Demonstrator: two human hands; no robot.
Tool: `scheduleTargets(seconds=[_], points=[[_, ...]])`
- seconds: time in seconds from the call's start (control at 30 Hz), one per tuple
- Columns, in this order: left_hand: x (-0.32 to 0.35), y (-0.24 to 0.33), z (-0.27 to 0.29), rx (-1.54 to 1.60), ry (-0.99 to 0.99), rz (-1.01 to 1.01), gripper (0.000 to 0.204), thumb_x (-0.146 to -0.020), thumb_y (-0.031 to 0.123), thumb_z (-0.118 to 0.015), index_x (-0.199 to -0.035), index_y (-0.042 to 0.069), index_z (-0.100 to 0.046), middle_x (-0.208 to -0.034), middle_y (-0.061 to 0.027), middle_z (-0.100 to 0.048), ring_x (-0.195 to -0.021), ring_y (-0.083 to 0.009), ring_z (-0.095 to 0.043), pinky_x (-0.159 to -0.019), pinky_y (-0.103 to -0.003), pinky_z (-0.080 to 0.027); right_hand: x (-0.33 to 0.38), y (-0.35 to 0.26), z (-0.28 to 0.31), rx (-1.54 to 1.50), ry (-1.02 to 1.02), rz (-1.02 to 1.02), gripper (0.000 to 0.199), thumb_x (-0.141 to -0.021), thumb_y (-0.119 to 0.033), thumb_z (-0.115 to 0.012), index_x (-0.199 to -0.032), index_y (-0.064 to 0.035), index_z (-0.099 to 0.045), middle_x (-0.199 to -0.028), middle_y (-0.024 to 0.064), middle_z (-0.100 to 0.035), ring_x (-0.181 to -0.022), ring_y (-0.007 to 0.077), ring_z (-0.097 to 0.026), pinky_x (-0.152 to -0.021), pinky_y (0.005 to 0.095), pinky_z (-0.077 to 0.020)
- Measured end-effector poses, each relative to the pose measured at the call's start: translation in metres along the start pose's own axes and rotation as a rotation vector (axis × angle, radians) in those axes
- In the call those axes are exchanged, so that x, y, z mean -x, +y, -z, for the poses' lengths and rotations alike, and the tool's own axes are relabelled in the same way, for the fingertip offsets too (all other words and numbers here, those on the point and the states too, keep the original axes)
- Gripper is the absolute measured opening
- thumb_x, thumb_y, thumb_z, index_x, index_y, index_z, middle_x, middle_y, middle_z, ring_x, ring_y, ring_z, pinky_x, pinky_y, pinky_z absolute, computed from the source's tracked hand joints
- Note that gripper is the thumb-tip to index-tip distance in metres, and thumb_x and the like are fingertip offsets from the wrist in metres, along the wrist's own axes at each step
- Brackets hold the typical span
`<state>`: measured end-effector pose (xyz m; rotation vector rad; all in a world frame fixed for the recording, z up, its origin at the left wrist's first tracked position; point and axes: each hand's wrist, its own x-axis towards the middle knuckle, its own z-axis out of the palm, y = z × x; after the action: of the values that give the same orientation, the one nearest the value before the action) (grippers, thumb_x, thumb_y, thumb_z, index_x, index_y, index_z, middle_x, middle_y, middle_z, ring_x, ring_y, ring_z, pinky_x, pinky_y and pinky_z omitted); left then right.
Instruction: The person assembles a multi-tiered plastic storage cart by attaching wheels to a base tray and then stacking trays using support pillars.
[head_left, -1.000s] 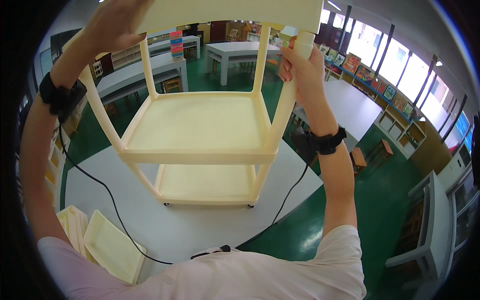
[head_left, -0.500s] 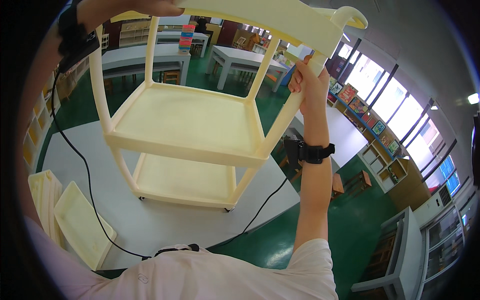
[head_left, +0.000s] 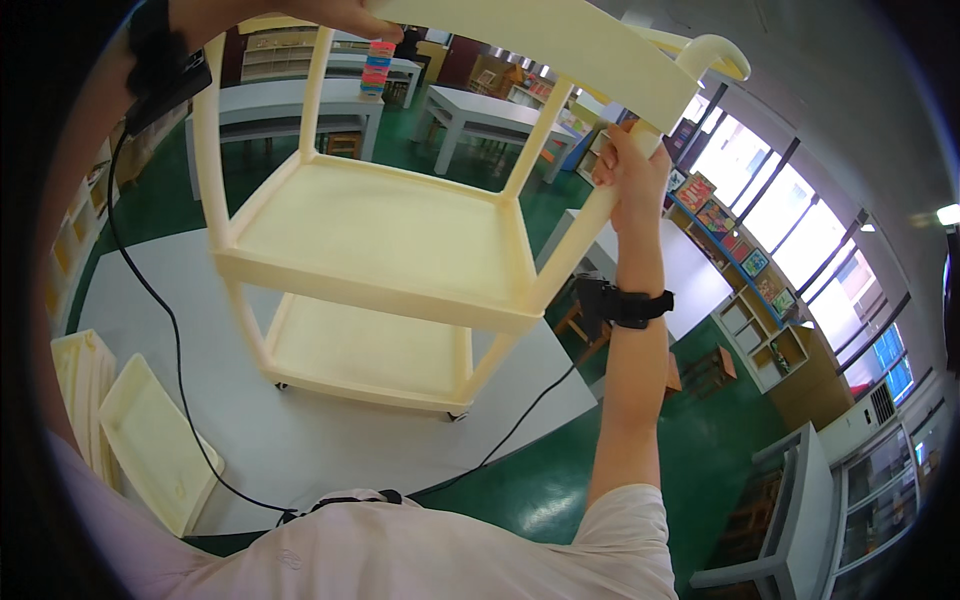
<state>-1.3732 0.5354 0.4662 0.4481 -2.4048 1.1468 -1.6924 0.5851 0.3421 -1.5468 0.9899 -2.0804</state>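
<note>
Now | cart [head_left: 380, 240] upper centre of frame, top shelf raised | left hand [head_left: 335, 15] closed on shelf edge | right hand [head_left: 630, 170] clasps corner post (upper right) | keep shelf level, seat posts squarely

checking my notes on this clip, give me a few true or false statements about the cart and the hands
1. The right hand grips a corner post of the pale yellow cart. True.
2. The cart lies flat on its side on the table. False: it stands upright on the white table, its tiers stacked one above the other.
3. The left hand is on the cart's top tier, at the picture's upper edge. True.
4. Both wrists are bare. False: the right wrist wears a black wrist strap, and a dark band shows on the left.
5. Loose pale yellow trays lie on the table at the person's left. True.
6. The floor is red. False: the floor is green.
</note>
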Motion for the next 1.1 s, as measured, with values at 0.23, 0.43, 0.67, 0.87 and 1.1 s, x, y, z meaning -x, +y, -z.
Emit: scheduleTargets(seconds=[0.23,0.43,0.67,0.87,1.1], points=[[0.059,-0.029,0.017,0.153,-0.204,0.100,0.064,-0.073,0.052,-0.062,-0.111,0.002,-0.049,-0.092,-0.0185,-0.060,-0.087,-0.0331,-0.059,-0.073,-0.040,-0.046,-0.021,0.040,0.079,0.262,0.067,0.007,0.018,-0.082,-0.025,-0.060,-0.079,-0.0085,-0.056,-0.055,0.0004,-0.049,-0.045,0.0092,-0.048,-0.039,0.0226,-0.0361],[0.091,-0.043,0.009,0.490,0.038,0.246,0.037,-0.083,0.040,-0.057,-0.090,0.004,-0.060,-0.079,-0.0029,-0.057,-0.072,-0.0106,-0.051,-0.068,-0.025,-0.043,-0.028,0.055,0.069,0.980,0.720,0.778,0.032,-0.084,-0.023,-0.059,-0.104,-0.0007,-0.050,-0.087,0.0075,-0.049,-0.074,0.0139,-0.049,-0.061,0.0228,-0.0408],[0.067,-0.037,0.021,0.384,0.063,0.349,0.042,-0.081,0.040,-0.055,-0.083,-0.001,-0.061,-0.071,-0.0187,-0.059,-0.074,-0.0302,-0.060,-0.069,-0.038,-0.046,0.072,0.053,-0.168,0.311,-0.449,0.251,0.050,-0.073,-0.022,-0.072,-0.112,-0.0063,-0.044,-0.089,0.0085,-0.055,-0.080,0.0159,-0.056,-0.069,0.0296,-0.0465],[0.058,-0.056,0.002,0.352,0.101,0.349,0.057,-0.072,0.061,-0.058,-0.080,0.005,-0.063,-0.058,-0.0052,-0.056,-0.057,-0.0137,-0.056,-0.056,-0.026,-0.043,0.089,0.052,-0.280,-0.138,-0.546,-0.051,0.040,-0.080,-0.035,-0.063,-0.095,-0.0004,-0.049,-0.074,0.0089,-0.056,-0.064,0.0144,-0.055,-0.059,0.0291,-0.0465],[0.055,-0.047,0.004,0.450,0.054,0.330,0.038,-0.085,0.041,-0.054,-0.082,0.003,-0.060,-0.066,-0.0004,-0.054,-0.064,-0.0065,-0.048,-0.059,-0.024,-0.041,0.096,0.037,-0.272,-0.318,-0.511,-0.110,0.026,-0.085,-0.026,-0.057,-0.080,-0.0028,-0.048,-0.052,0.0001,-0.045,-0.041,0.0073,-0.044,-0.040,0.0224,-0.0374]])
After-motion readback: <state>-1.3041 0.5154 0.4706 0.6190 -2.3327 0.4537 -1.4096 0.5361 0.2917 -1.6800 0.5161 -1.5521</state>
